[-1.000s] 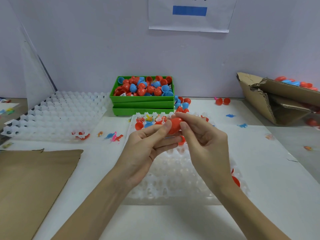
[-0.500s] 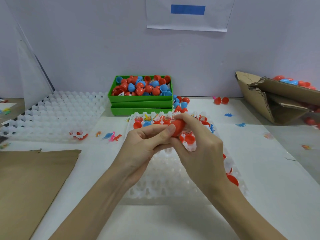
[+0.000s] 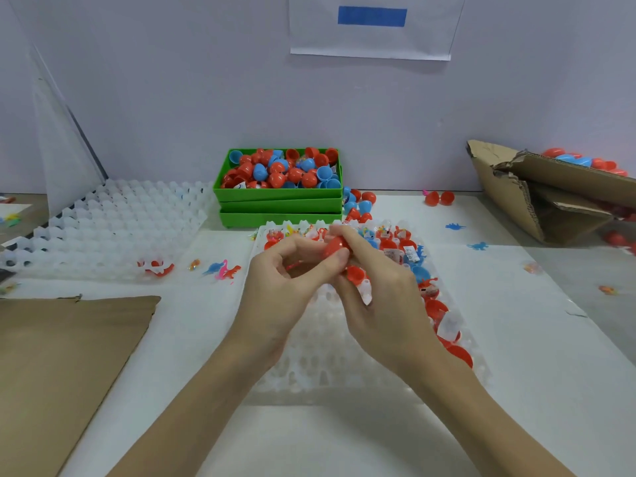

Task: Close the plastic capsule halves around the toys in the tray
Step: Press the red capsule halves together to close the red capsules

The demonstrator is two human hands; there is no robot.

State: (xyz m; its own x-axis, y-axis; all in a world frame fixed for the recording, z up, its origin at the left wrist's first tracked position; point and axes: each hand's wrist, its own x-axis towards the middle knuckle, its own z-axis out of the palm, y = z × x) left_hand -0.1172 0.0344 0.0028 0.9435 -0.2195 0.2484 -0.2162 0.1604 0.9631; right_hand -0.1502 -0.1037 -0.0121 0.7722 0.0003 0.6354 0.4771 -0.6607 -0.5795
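A red plastic capsule (image 3: 334, 248) is held over the far part of the clear white tray (image 3: 344, 366). My left hand (image 3: 285, 287) pinches it from the left with thumb and fingers. My right hand (image 3: 382, 297) grips it from the right, fingers curled over its top. Below the right fingers a red capsule half (image 3: 356, 274) shows in the tray. The tray's far rows and right side hold red and blue capsule halves with small toys (image 3: 406, 251). Its near cells look empty. My hands hide the tray's middle.
Stacked green bins (image 3: 278, 208) with loose red and blue halves stand behind the tray. A second white tray (image 3: 103, 228) lies to the left, brown cardboard (image 3: 58, 366) at the front left, a torn cardboard box (image 3: 550, 201) of capsules at the right. Small toys (image 3: 223, 268) dot the table.
Both hands lowered the capsule slightly toward the tray's far rows. My right fingers curled further over its top, and the left thumb now presses its side.
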